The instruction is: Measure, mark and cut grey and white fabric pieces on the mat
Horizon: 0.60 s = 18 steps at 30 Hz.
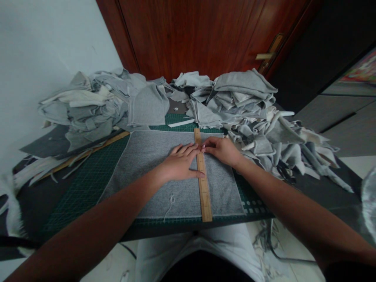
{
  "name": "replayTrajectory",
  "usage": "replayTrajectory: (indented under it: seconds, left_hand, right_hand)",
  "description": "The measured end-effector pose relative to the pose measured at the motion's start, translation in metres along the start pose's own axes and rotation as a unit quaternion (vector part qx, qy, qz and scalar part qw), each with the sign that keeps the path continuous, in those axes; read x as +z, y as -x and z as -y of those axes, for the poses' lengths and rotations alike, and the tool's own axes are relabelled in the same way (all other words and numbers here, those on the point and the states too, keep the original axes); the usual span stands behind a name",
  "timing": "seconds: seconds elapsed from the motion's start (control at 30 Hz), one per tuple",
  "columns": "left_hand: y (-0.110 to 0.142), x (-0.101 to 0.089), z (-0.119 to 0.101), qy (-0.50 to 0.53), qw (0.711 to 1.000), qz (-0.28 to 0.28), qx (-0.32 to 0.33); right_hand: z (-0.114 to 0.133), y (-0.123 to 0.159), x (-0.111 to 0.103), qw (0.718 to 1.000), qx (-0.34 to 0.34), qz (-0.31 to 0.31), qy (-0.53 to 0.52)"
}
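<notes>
A grey fabric piece (152, 164) lies flat on a green cutting mat (88, 184). A wooden ruler (203, 184) lies across the fabric, running from far to near. My left hand (180, 162) rests flat on the fabric with fingers spread, fingertips pressing the ruler's left edge. My right hand (221, 149) sits just right of the ruler near its far part, fingers pinched together at the ruler's edge; what they hold is too small to make out.
Heaps of grey fabric pieces lie at the back left (96, 102) and back right (249, 105) of the table. A second long wooden ruler (88, 150) lies at the mat's left. A brown door (205, 35) stands behind. Scissors (283, 172) lie among the scraps at right.
</notes>
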<state>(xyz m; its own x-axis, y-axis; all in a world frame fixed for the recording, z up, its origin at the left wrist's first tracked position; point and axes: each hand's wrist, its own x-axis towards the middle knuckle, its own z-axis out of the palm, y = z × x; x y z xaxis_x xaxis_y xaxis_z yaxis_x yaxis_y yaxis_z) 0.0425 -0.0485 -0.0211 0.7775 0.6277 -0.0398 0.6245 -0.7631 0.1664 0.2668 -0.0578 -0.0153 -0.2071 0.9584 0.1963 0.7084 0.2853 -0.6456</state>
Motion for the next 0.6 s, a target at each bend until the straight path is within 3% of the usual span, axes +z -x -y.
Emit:
replayTrajectory:
  seconds: [0.6]
  left_hand:
    - [-0.001,-0.002,-0.001,0.002,1.000,0.009,-0.001]
  right_hand:
    - [0.024,0.062,0.003,0.998,0.009,0.036,-0.045]
